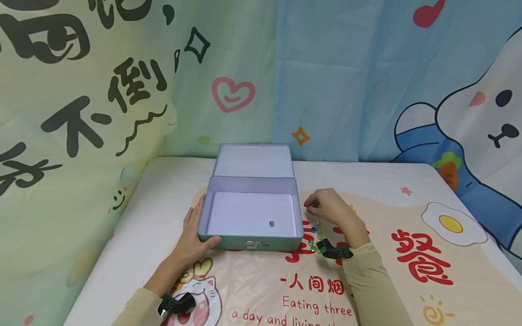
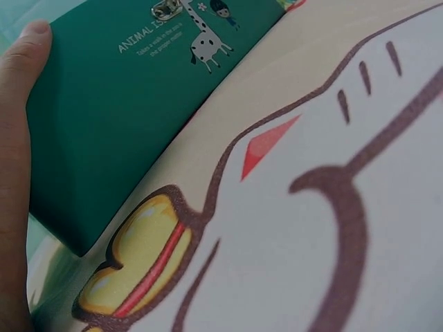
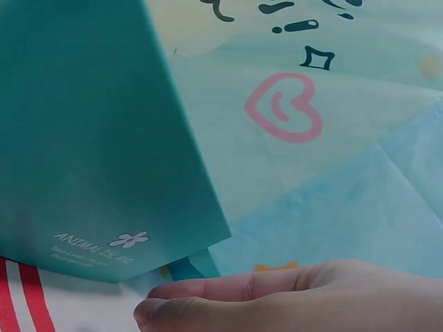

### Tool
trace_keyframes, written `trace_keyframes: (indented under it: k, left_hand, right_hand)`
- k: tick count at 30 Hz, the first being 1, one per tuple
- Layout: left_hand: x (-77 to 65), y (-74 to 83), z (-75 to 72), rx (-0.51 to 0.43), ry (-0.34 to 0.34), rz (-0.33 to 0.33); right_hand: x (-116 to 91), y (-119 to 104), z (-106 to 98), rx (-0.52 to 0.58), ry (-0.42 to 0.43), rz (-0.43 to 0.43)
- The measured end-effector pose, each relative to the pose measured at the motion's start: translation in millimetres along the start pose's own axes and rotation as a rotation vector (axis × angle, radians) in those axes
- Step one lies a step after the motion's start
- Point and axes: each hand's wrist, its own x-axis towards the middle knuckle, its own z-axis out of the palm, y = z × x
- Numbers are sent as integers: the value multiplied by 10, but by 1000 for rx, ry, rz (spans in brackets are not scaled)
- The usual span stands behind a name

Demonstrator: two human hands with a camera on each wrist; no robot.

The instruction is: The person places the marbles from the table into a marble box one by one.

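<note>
Clock directions run from the box's centre as the head view shows it.

1. Left hand (image 1: 191,237), at 8 o'clock: fingers extended along the box's left wall, thumb against the front near the corner. We judge it to be steadying.
2. Green box (image 1: 285,245), on the table (image 1: 179,170): pale inside, lid (image 1: 253,160) tipped back at 12 o'clock.
3. One green marble (image 1: 272,223): inside the box, towards 4 o'clock.
4. Loose marbles (image 1: 319,230), green and blue: on the table at 4 o'clock, beside the box. We cannot count them surely.
5. Right hand (image 1: 334,213), at 3 o'clock: fingertips drawn together near the box's right wall. We cannot tell whether they pinch anything.

Progress: we count one marble in the box and several outside. If boxing them is the work, we judge it early, with most left to do.

Inscriptions: dark backdrop characters (image 1: 73,124) at 10 o'clock, including 不倒; on the box front, "ANIMAL IS…" above smaller lines we read only partly, with a giraffe (image 2: 206,45); on its right side, "ANIMAL ISLAND" with a flower (image 3: 129,239); on the table's printed covering (image 1: 248,280), at 5 o'clock, 人间烟 and "Eating three".
</note>
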Motion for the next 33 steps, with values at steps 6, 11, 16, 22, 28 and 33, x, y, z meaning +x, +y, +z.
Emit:
trace_keyframes:
  k: [6,11,16,22,28,33]
  left_hand:
    - [-4,-4,-3,-1,5,-1]
    - [-8,-16,-3,6,8,-1]
    - [-7,-3,-6,9,2,-9]
    - [-7,5,-9,15,-1,-13]
    - [-3,18,-11,9,-6,-20]
    - [-3,18,-13,7,-7,-21]
  right_hand:
    - [-5,-37,-30,-1,14,-7]
    - [-8,-61,-46,2,17,9]
    - [-18,-86,-58,16,20,22]
    - [-46,-110,-96,32,16,40]
    - [-61,-118,-121,38,19,40]
    - [-69,-154,-142,32,37,14]
